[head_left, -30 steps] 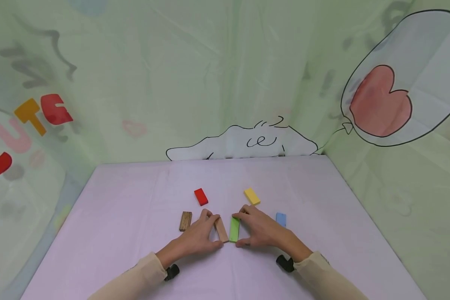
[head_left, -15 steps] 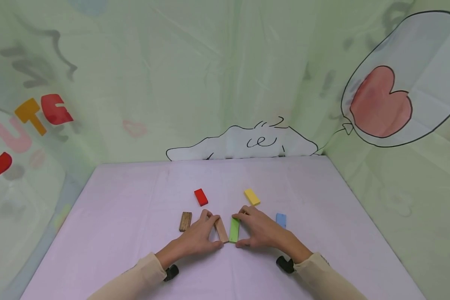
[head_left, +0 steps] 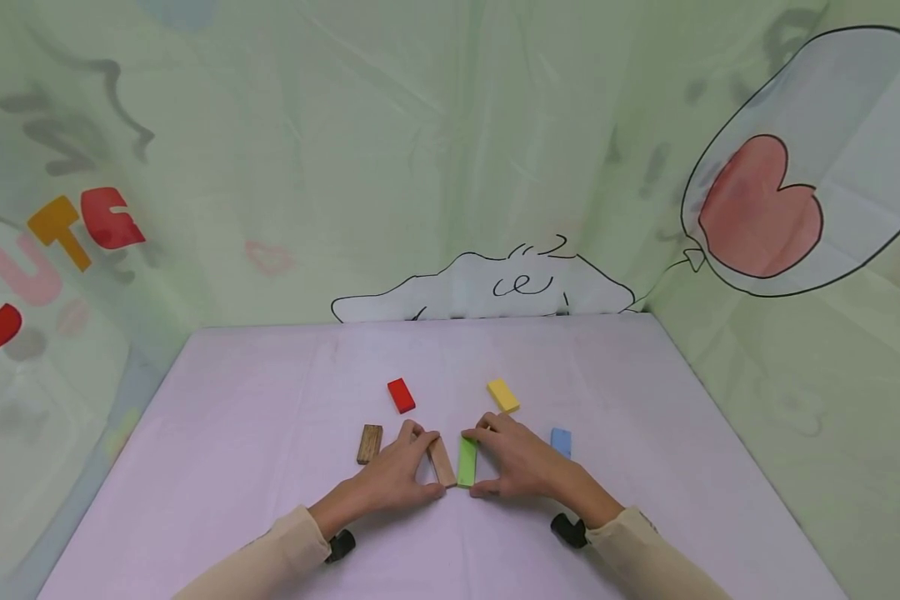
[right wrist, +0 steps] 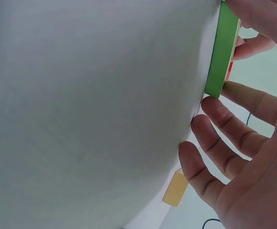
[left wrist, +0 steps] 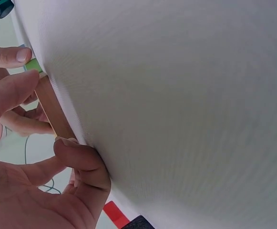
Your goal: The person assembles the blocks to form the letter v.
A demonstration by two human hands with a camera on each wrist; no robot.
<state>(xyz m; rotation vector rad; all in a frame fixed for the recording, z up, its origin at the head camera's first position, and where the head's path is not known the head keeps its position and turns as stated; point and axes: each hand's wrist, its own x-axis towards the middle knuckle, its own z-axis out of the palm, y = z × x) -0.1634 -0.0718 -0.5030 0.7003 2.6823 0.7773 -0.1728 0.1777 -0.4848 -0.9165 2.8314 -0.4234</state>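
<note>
My left hand [head_left: 396, 472] pinches a light wooden block [head_left: 442, 463] lengthwise, thumb at the near end and fingertips at the far end. Beside it, my right hand [head_left: 523, 460] holds a green block [head_left: 467, 463] the same way. Both blocks lie on the cloth-covered table, their near ends close together and their far ends spread apart in a V. In the left wrist view the wooden block [left wrist: 56, 109] shows its long side between thumb and fingers. From the right wrist, the green block [right wrist: 222, 51] reaches from the thumb to the index fingertip, the other fingers resting near the cloth.
Beyond the hands lie a red block [head_left: 401, 395] and a yellow block [head_left: 503, 396]. A dark brown wooden block [head_left: 370, 444] is left of the left hand. A blue block [head_left: 561, 442], partly hidden, sits behind the right wrist. Printed curtains surround the pale table [head_left: 270, 375].
</note>
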